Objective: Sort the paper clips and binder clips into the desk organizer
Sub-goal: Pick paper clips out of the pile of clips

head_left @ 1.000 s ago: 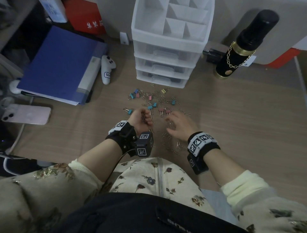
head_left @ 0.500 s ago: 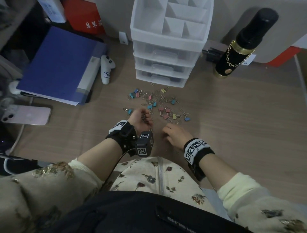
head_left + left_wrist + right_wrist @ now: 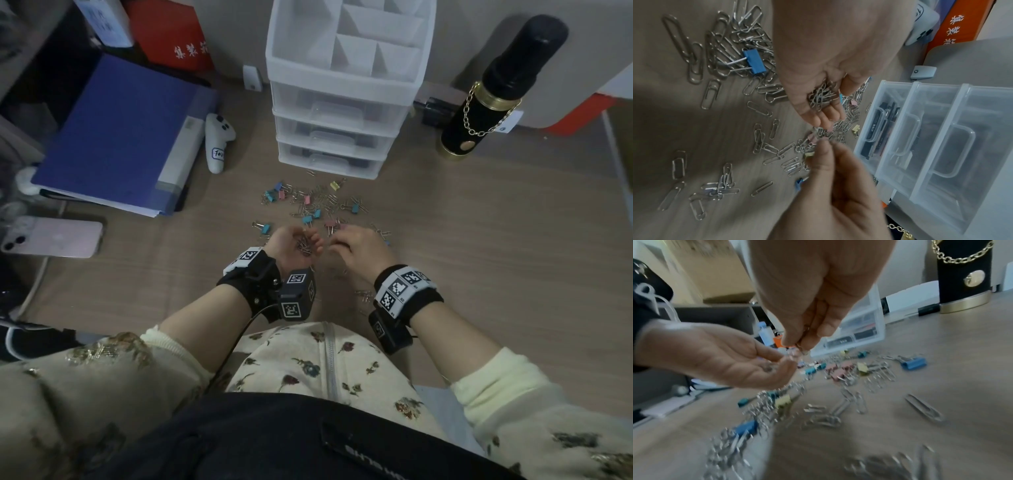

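Silver paper clips (image 3: 318,202) and small coloured binder clips (image 3: 355,207) lie scattered on the wooden desk in front of the clear desk organizer (image 3: 342,102). My left hand (image 3: 306,242) is palm up and cupped, holding a bunch of paper clips (image 3: 821,95). My right hand (image 3: 335,240) hovers just to its right and pinches paper clips (image 3: 800,348) at the left hand's fingertips. Both hands hang above the desk. A blue binder clip (image 3: 754,61) lies among the loose clips below the left hand. The organizer's top compartments look empty and its drawers are closed.
A blue folder (image 3: 120,137) and a pink phone (image 3: 51,236) lie at the left. A white controller (image 3: 217,144) sits beside the organizer. A black and gold bottle (image 3: 486,99) stands at the right. More paper clips (image 3: 363,296) lie near the desk's front edge.
My right hand left the desk surface on the near side and rose leftward to the cupped left hand, pinching clips. The left hand has stayed in place.
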Demonstrator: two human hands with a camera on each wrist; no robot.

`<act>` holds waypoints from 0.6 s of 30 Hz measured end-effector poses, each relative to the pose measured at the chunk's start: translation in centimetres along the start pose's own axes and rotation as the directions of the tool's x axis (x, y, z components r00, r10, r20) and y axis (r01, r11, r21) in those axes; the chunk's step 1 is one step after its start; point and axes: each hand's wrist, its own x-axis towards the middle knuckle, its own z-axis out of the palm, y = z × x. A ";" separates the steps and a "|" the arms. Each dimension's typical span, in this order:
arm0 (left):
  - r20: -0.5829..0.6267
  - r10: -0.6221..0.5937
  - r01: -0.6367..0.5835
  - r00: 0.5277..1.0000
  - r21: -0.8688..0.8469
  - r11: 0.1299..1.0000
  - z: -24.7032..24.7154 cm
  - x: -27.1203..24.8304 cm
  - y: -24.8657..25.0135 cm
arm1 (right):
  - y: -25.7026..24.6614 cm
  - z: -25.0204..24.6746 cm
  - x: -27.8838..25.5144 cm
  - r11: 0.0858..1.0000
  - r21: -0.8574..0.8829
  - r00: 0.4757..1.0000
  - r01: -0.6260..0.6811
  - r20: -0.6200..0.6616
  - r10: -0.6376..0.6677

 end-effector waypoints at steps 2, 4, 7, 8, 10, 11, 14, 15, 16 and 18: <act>0.018 -0.022 0.022 1.000 0.003 1.000 0.0 0.1 -0.1 | -0.8 -0.3 0.6 0.999 0.035 0.998 0.038 -0.051 -0.036; 0.039 -0.036 0.035 0.999 0.028 0.999 0.0 0.1 -0.2 | -1.7 -0.5 1.1 0.997 0.053 0.997 0.058 -0.054 -0.055; 0.064 -0.037 0.033 0.997 0.068 0.997 0.1 -0.1 -0.1 | -2.6 -0.5 1.5 0.995 0.041 0.993 0.092 -0.077 -0.088; 0.071 -0.036 0.030 0.997 0.077 0.997 0.1 -0.1 -0.2 | -2.7 -0.5 1.6 0.995 0.032 0.992 0.099 -0.086 -0.096; 0.081 -0.040 0.033 0.996 0.077 0.996 0.3 -0.2 -0.2 | -2.7 -0.5 1.7 0.991 0.038 0.988 0.125 -0.092 -0.121; 0.078 -0.044 0.039 0.996 0.062 0.997 0.3 -0.2 -0.2 | -2.5 -0.4 1.7 0.988 0.045 0.985 0.148 -0.093 -0.143; 0.054 -0.057 0.057 0.997 -0.001 0.998 0.3 0.0 -0.2 | -1.3 -0.3 1.2 0.987 0.028 0.979 0.160 -0.128 -0.156; 0.043 -0.057 0.058 0.997 -0.017 0.998 0.1 0.1 -0.2 | -0.9 -0.4 0.9 0.990 0.021 0.983 0.136 -0.128 -0.132; 0.031 -0.049 0.050 0.998 -0.022 0.999 0.0 0.2 -0.2 | -0.4 -0.5 0.6 0.996 0.012 0.992 0.090 -0.089 -0.088; 0.014 -0.028 0.028 1.000 -0.016 0.999 -0.3 0.3 -0.2 | 0.3 -0.4 -0.1 0.998 -0.046 0.994 -0.042 0.101 0.047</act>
